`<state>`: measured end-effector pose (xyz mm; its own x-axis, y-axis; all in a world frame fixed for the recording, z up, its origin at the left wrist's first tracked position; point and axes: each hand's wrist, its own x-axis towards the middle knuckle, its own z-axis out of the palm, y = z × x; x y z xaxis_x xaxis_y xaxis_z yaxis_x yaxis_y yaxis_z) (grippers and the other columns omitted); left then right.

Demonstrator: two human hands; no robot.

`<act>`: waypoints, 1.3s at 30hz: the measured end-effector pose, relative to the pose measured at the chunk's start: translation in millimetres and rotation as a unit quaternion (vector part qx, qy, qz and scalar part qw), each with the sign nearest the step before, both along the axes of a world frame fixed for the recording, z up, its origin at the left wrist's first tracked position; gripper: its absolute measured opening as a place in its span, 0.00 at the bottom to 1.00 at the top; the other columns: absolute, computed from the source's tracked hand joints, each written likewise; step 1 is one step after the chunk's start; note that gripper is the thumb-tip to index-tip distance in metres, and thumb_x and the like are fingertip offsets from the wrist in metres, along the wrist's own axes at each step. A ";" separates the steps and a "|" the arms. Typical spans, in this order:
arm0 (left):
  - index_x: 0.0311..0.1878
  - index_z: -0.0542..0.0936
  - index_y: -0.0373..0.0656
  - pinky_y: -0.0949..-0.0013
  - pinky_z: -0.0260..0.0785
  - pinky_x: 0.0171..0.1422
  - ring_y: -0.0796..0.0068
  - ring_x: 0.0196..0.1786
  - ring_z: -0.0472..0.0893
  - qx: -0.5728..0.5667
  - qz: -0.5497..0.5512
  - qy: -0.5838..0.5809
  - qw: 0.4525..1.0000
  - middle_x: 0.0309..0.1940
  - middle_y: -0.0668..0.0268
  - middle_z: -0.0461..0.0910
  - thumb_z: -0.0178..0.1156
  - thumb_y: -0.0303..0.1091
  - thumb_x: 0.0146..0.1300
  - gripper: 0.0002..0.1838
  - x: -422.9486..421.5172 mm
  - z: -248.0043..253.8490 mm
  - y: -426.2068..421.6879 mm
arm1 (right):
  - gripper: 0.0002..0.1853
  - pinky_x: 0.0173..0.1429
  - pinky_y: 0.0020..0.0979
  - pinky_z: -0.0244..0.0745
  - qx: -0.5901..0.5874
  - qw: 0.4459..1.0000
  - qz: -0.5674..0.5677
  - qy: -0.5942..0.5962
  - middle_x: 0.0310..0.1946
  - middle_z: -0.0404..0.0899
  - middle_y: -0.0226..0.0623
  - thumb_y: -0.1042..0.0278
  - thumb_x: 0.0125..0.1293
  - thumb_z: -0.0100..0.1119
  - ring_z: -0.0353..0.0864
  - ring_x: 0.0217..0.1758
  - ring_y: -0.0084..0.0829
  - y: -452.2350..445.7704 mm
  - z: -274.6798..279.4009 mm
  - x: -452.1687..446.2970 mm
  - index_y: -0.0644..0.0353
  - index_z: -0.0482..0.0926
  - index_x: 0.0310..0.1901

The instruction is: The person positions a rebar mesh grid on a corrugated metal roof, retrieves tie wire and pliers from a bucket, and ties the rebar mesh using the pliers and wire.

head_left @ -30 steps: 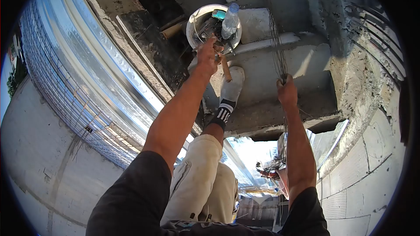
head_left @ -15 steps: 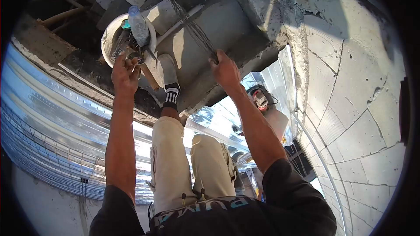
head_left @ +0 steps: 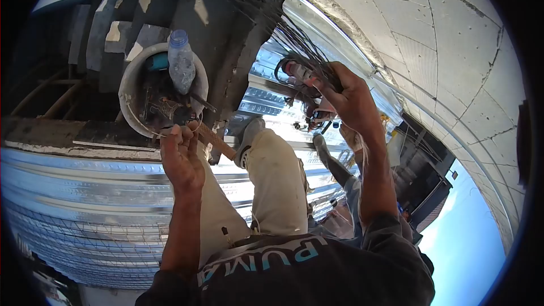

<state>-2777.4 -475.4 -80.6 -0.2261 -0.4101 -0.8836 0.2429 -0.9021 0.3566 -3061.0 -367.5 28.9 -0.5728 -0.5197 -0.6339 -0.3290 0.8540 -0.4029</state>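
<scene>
My left hand (head_left: pixel 184 158) is closed at the near rim of a pale bucket (head_left: pixel 128 93), its fingers curled around what looks like the thin bucket handle. Inside the bucket a clear plastic bottle (head_left: pixel 181 68) with a blue neck leans among dark tools (head_left: pixel 164 105) and a teal item (head_left: pixel 158 62). A wooden tool handle (head_left: pixel 218 143) sticks out over the rim towards my foot. My right hand (head_left: pixel 354 99), raised on the other side, grips a bundle of long thin metal wires (head_left: pixel 297 37) that trails off to the upper left.
Concrete steps (head_left: pixel 187 11) rise behind the bucket. Ribbed metal decking (head_left: pixel 85 192) spreads below, with wire mesh (head_left: pixel 56 221) at left. A co-worker (head_left: pixel 340 170) is low down beyond my right arm. A cracked block wall (head_left: pixel 442 39) and a conduit pipe (head_left: pixel 447 107) stand at right.
My view has swung round towards the right. The right hand has moved right with the wire bundle, now over the decking. The bucket looks closer, with my left hand still at its rim.
</scene>
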 end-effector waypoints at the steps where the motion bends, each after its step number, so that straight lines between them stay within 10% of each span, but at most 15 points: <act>1: 0.34 0.73 0.47 0.61 0.61 0.61 0.70 0.50 0.76 0.008 -0.017 0.011 1.000 0.31 0.69 0.75 0.54 0.41 0.66 0.09 -8.4 11.8 16.5 | 0.17 0.34 0.31 0.71 0.014 1.000 0.002 0.009 0.30 0.81 0.38 0.61 0.62 0.62 0.77 0.26 0.26 13.5 11.6 -6.9 0.59 0.76 0.50; 9: 0.37 0.72 0.47 0.63 0.62 0.57 0.70 0.49 0.76 0.006 -0.252 0.086 0.964 0.33 0.70 0.74 0.55 0.38 0.64 0.07 -62.8 48.4 132.9 | 0.18 0.41 0.40 0.73 -0.150 0.988 -0.023 0.001 0.35 0.81 0.44 0.63 0.60 0.61 0.80 0.36 0.47 103.3 41.1 12.5 0.57 0.75 0.50; 10: 0.40 0.73 0.46 0.61 0.63 0.58 0.70 0.50 0.76 0.020 -0.276 0.083 0.957 0.34 0.69 0.75 0.56 0.36 0.64 0.06 -67.8 49.6 145.7 | 0.20 0.42 0.34 0.74 -0.087 0.993 -0.059 -0.057 0.35 0.81 0.42 0.62 0.59 0.64 0.82 0.36 0.38 104.5 46.4 21.3 0.61 0.75 0.50; 15: 0.38 0.72 0.42 0.74 0.66 0.47 0.85 0.35 0.73 -0.219 -0.528 -0.079 0.817 0.34 0.70 0.75 0.58 0.30 0.62 0.05 -125.8 90.7 227.6 | 0.16 0.40 0.46 0.72 -0.144 0.979 -0.108 -0.100 0.30 0.80 0.43 0.61 0.58 0.60 0.80 0.37 0.48 119.2 43.0 60.3 0.52 0.74 0.48; 20: 0.39 0.71 0.44 0.71 0.68 0.46 0.82 0.36 0.74 0.094 -0.588 0.113 0.796 0.34 0.70 0.76 0.62 0.28 0.60 0.09 -92.1 20.2 264.1 | 0.15 0.36 0.46 0.72 -0.175 0.966 -0.148 -0.120 0.25 0.79 0.43 0.64 0.57 0.59 0.81 0.33 0.46 132.4 38.1 79.6 0.53 0.74 0.46; 28: 0.31 0.73 0.40 0.74 0.65 0.37 0.82 0.29 0.70 -0.008 -0.770 0.162 0.618 0.22 0.71 0.72 0.66 0.40 0.53 0.15 -59.3 -2.9 330.4 | 0.12 0.26 0.42 0.73 -0.219 0.955 -0.194 -0.050 0.17 0.74 0.41 0.72 0.57 0.53 0.81 0.25 0.42 159.5 36.2 124.9 0.58 0.73 0.44; 39: 0.34 0.74 0.38 0.66 0.67 0.39 0.72 0.31 0.73 -0.100 -0.824 0.086 0.551 0.26 0.62 0.75 0.63 0.48 0.52 0.20 -28.7 -51.3 406.2 | 0.14 0.28 0.41 0.75 -0.252 0.928 -0.207 -0.180 0.25 0.80 0.39 0.68 0.59 0.57 0.83 0.29 0.40 244.5 22.3 180.1 0.57 0.72 0.47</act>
